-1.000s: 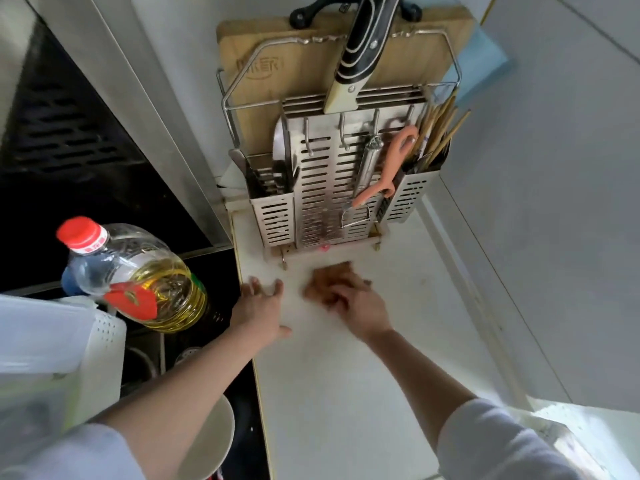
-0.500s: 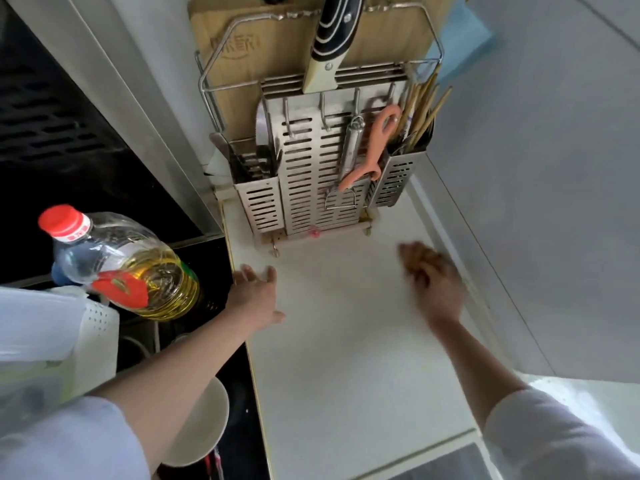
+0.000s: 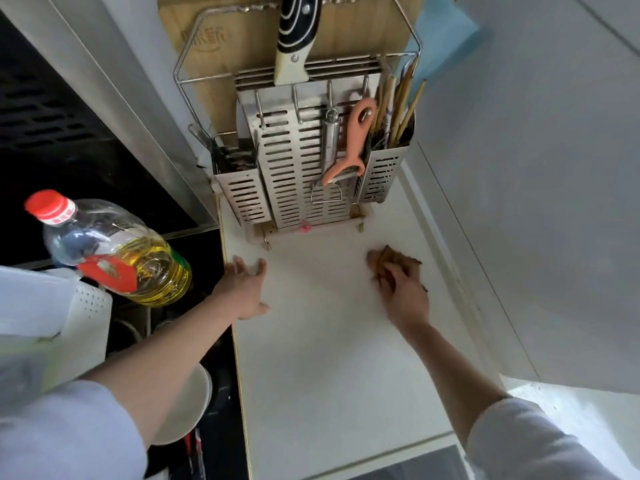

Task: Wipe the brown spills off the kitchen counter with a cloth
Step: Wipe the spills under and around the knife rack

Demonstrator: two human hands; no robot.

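A crumpled brown cloth (image 3: 382,259) lies on the white kitchen counter (image 3: 332,358), to the right of the middle and a little in front of the metal rack. My right hand (image 3: 403,292) presses down on the cloth with its fingers curled over it. My left hand (image 3: 244,289) rests flat on the counter's left edge, fingers spread and holding nothing. No brown spill shows on the bare counter around the cloth.
A steel utensil rack (image 3: 301,168) with a knife, an orange peeler, chopsticks and a wooden board stands at the counter's back. An oil bottle (image 3: 110,251) with a red cap stands left, beside the dark stove. A white bowl (image 3: 183,407) sits below it. A wall runs along the right.
My right hand swept the cloth from the counter's middle to the right edge, then back a little toward the left. My left hand stayed on the left edge.
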